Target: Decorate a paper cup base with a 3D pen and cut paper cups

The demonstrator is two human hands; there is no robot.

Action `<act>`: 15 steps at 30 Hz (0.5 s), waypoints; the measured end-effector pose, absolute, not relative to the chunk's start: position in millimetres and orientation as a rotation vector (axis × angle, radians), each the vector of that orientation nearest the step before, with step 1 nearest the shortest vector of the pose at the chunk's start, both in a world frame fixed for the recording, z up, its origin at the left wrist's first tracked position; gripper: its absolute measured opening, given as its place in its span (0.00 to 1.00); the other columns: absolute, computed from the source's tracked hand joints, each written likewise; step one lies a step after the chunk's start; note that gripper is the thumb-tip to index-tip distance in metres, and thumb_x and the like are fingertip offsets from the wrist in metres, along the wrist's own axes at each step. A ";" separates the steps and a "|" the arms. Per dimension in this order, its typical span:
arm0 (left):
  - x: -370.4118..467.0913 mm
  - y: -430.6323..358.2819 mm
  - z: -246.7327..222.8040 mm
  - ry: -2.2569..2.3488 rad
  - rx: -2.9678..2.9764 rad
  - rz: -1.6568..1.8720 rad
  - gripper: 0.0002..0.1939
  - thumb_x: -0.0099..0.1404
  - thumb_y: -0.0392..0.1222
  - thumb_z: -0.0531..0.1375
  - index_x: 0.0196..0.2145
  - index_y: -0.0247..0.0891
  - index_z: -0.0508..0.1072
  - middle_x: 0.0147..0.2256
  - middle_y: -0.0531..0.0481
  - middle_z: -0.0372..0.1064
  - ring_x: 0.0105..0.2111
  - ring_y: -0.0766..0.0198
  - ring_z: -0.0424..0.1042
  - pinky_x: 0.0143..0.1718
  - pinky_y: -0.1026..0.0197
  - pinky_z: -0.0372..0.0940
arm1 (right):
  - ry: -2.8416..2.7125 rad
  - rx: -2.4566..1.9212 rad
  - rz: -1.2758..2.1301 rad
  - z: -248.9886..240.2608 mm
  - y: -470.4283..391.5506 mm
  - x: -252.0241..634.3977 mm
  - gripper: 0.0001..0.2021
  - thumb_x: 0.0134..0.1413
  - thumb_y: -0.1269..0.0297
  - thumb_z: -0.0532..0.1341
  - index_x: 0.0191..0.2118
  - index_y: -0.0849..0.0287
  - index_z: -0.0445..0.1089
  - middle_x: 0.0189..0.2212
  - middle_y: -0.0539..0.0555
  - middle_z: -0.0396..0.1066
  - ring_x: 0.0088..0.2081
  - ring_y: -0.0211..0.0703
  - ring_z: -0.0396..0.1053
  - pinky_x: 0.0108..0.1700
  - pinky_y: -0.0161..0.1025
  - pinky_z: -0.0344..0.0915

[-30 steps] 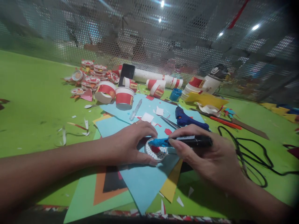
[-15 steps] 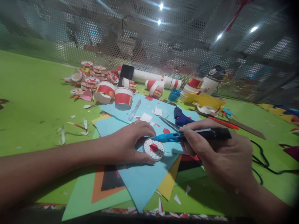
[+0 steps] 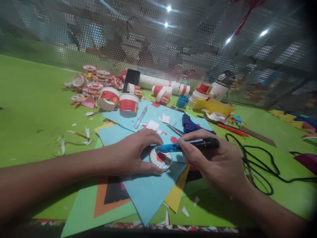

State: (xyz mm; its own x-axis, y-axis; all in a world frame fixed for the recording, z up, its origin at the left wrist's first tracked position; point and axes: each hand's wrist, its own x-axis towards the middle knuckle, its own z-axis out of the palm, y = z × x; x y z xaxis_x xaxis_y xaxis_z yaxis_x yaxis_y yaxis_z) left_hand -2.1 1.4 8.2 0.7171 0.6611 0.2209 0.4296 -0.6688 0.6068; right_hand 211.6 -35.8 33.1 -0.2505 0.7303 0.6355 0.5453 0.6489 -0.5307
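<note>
A small round white disc (image 3: 160, 164) with a red hexagon at its centre and blue dots in marked sections lies on light blue paper (image 3: 146, 195). My left hand (image 3: 135, 152) holds the disc's left side between thumb and fingers. In my right hand (image 3: 215, 162) is a marker (image 3: 170, 147), blue at the front and black at the back, its tip at the disc's upper left edge. Just beyond that hand lie grey scissors (image 3: 174, 129), partly covered by it, and a dark blue glue gun (image 3: 189, 124).
Paper cups (image 3: 129, 105) and a pile of decorated discs (image 3: 95, 86) stand farther back. A blue paint jar (image 3: 182, 101) sits behind the glue gun. Black cable (image 3: 269, 162) loops at right; an orange-handled tool (image 3: 232, 130) lies nearby. Perforated mesh (image 3: 99, 43) rises behind.
My right hand has shifted left and the marker's tip has moved slightly left and down over the disc. More of the black cable shows. The whole view has slid slightly.
</note>
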 end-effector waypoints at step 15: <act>-2.4 0.7 8.9 0.817 2.420 0.607 0.26 0.54 0.50 0.69 0.48 0.38 0.70 0.47 0.42 0.68 0.48 0.53 0.66 0.50 0.50 0.64 | -1.932 -1.018 0.279 31.5 -35.1 210.8 0.03 0.55 0.67 0.64 0.32 0.59 0.72 0.16 0.43 0.66 0.16 0.31 0.62 0.18 0.30 0.59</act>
State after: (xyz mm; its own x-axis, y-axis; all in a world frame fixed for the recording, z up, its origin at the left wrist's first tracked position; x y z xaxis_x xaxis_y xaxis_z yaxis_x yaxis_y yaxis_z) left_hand -2.4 0.7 8.9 0.7189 0.6505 0.2449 0.4224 -0.6887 0.5894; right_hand 210.8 -35.1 31.5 -0.2502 0.7474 0.6155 0.5429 0.6346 -0.5500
